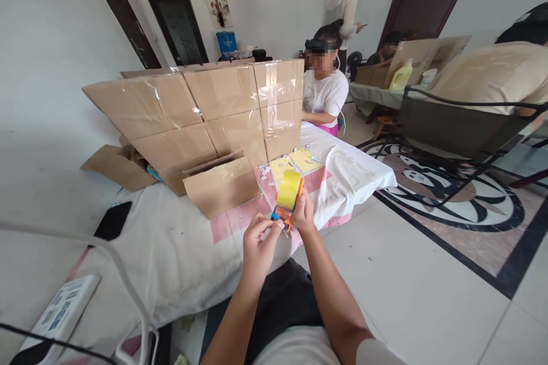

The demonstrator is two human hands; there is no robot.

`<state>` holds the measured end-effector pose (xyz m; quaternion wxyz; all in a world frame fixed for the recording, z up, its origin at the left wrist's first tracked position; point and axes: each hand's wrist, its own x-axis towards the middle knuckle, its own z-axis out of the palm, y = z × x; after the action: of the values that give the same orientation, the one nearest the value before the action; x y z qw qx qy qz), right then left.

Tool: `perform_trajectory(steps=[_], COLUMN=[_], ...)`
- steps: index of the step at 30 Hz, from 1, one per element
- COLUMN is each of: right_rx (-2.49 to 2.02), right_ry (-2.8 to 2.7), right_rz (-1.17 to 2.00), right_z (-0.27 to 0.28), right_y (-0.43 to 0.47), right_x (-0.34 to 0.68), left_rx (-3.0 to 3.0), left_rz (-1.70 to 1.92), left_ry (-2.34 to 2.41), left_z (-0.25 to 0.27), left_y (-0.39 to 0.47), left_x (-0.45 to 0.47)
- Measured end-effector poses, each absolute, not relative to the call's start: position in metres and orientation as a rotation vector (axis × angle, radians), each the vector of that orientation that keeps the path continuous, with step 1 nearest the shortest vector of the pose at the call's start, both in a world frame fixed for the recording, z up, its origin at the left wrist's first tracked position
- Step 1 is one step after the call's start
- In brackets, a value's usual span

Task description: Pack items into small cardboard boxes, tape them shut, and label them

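A tape dispenser [290,191] with an orange and blue frame carries a roll of yellowish clear tape. My right hand [303,214] is wrapped round its orange side and holds it over the table's near edge. My left hand [262,238] is closed in a pinch at the dispenser's blue lower end, where the tape comes off; whether tape is between the fingertips is too small to tell. An open cardboard box [222,185] stands just beyond my left hand. Behind the dispenser lie two yellow sheets [305,161] with small white pieces scattered about them.
Taped cardboard panels [231,91] stand as a wall across the table [355,168]. A black phone-like slab [113,222] and a white box [60,311] lie at left, near a white curved stand [124,274]. A person [325,85] sits beyond the panels; others are farther back.
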<state>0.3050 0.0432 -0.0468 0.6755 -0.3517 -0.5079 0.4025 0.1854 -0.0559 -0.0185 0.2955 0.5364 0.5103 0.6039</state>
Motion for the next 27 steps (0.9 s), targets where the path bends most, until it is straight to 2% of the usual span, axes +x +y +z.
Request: perform_trajectory(steps=[7, 12, 22, 27], right_rx=[-0.815, -0.813, -0.845, -0.848], right_ry=[-1.145, -1.053, -1.0, -0.889], right_rz=[0.637, 0.755, 0.723, 0.831], right_z=[-0.028, -0.027, -0.038, -0.037], right_y=[0.058, 0.059, 0.064, 0.063], right_x=[0.299, 0.29, 0.292, 0.293], left_rx=[1.391, 1.382, 1.377, 1.388], left_rz=[1.511, 1.469, 1.45, 1.417], left_ry=[1.408, 1.452, 1.505, 1.504], left_z=[-0.031, -0.049, -0.041, -0.049], left_y=[-0.078, -0.082, -0.091, -0.086], left_x=[0.174, 0.167, 0.173, 0.168])
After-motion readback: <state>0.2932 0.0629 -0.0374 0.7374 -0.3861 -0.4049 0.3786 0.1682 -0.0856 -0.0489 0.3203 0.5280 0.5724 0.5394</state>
